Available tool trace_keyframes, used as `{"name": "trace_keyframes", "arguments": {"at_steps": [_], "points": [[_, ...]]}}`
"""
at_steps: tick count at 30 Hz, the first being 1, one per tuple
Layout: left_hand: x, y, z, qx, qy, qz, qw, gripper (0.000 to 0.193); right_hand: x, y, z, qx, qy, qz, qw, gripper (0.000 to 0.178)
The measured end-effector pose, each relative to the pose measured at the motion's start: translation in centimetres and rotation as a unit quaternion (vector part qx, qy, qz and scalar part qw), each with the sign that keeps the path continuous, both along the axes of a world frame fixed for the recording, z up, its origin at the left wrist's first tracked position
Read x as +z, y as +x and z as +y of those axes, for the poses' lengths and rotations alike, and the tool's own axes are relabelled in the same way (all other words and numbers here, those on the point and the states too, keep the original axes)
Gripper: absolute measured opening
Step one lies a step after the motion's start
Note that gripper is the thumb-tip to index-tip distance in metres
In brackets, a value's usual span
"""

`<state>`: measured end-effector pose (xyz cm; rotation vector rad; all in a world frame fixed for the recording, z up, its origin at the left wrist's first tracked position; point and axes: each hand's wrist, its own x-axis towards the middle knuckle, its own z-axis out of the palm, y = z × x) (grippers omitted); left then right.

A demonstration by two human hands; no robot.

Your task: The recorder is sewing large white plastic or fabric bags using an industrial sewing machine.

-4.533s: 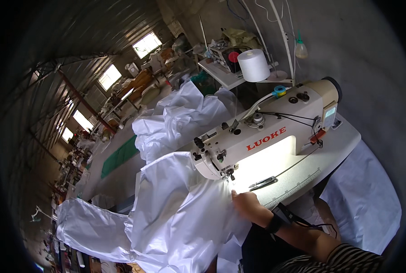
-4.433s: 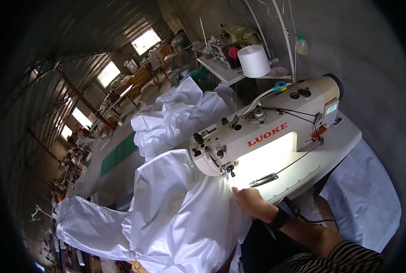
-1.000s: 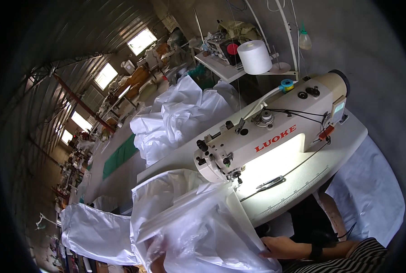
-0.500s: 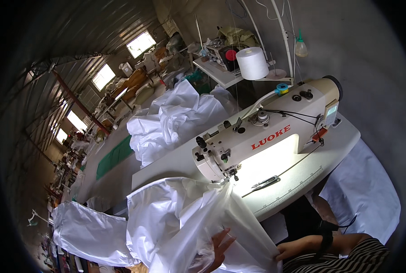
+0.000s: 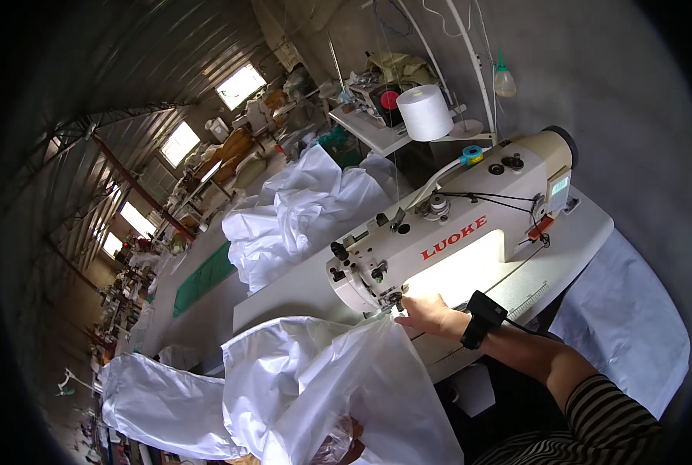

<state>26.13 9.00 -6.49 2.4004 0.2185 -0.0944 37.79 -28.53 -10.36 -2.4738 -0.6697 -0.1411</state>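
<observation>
White, slightly see-through fabric runs under the presser foot of a sewing machine and hangs down towards me. My right hand is at the needle area, beside the fabric's upper corner. Its fingers are drawn together there; what they hold, if anything, is too small to make out. A black device is strapped round the right wrist. Low in the fabric shows my left hand, partly covered by the folds, with its fingers mostly hidden.
A large white thread cone stands behind the machine. More crumpled white fabric lies on the table beyond, near a green piece. At right, pale fabric hangs by the wall. An oil bottle hangs above.
My right hand has left the fabric's lower right edge and gone up to the needle. The left hand has shifted lower left. The snips on the machine bed are now hidden behind my right hand.
</observation>
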Motion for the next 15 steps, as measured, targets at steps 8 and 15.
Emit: {"name": "trace_keyframes", "arguments": {"at_steps": [8, 15], "points": [[-2.3, 1.5, -0.1, 0.041, 0.090, -0.032, 0.995, 0.049, -1.6, 3.8, 0.1, -0.011, -0.066, -0.011, 0.998, 0.015], [-0.6, -2.4, -3.4, 0.038, 0.200, -0.165, 0.965, 0.051, 0.7, -5.0, -2.8, -0.088, -0.142, -0.151, 0.974, 0.044]]}}
